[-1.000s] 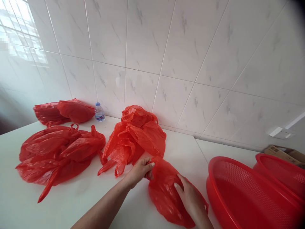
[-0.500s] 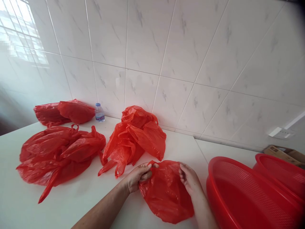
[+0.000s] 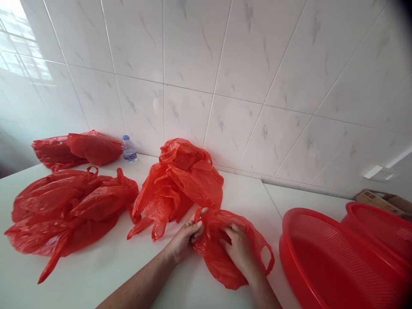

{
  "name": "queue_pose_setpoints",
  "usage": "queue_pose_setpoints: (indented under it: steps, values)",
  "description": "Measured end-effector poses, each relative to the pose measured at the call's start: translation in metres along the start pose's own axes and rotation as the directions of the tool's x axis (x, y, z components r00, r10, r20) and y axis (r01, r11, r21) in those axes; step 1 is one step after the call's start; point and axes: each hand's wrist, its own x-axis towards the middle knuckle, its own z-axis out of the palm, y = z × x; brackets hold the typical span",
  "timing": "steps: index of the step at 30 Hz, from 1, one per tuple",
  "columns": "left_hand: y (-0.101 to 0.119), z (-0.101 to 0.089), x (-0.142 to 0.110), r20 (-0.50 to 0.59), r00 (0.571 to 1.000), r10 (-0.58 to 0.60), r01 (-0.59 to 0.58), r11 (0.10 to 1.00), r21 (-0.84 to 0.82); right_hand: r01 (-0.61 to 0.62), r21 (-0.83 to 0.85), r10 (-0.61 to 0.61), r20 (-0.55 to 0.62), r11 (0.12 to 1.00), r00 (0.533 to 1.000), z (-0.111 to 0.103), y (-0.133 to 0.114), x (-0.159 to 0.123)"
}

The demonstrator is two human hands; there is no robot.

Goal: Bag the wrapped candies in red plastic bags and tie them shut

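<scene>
Head view: red bag (image 3: 222, 268), pinched by left hand (image 3: 185, 240), lies under the half-curled right hand (image 3: 239, 246).

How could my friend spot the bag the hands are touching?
Start at the nearer big, rounded, red plastic basket on the right. Just left of it is a thin, crinkled, red plastic bag. Unlike the heaped red plastic bags elsewhere, it has the left hand and right hand on it.

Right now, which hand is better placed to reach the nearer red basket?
The right hand, I'd judge: it lies against the red bag, closer to the basket, while the left hand grips the bag's left edge, farther away.
</scene>
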Motion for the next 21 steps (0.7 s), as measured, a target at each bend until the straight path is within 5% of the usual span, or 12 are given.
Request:
queue_pose_setpoints:
  steps: [5, 11, 21]
  values:
    - [0.002, -0.003, 0.000, -0.012, 1.000, -0.007, 0.007, 1.000, -0.006, 0.000, 0.032, 0.005, -0.133, 0.999, 0.991, -0.005, 0.006, -0.002]
    - [-0.003, -0.010, 0.004, -0.044, 0.999, -0.026, 0.026, 1.000, -0.005, -0.099, 0.111, 0.134, -0.380, 0.989, 0.915, -0.014, 0.017, -0.007]
    - [-0.002, -0.009, 0.005, -0.077, 0.995, -0.057, 0.054, 0.998, -0.037, -0.076, 0.161, 0.125, -0.318, 0.984, 0.940, -0.006, 0.014, -0.008]
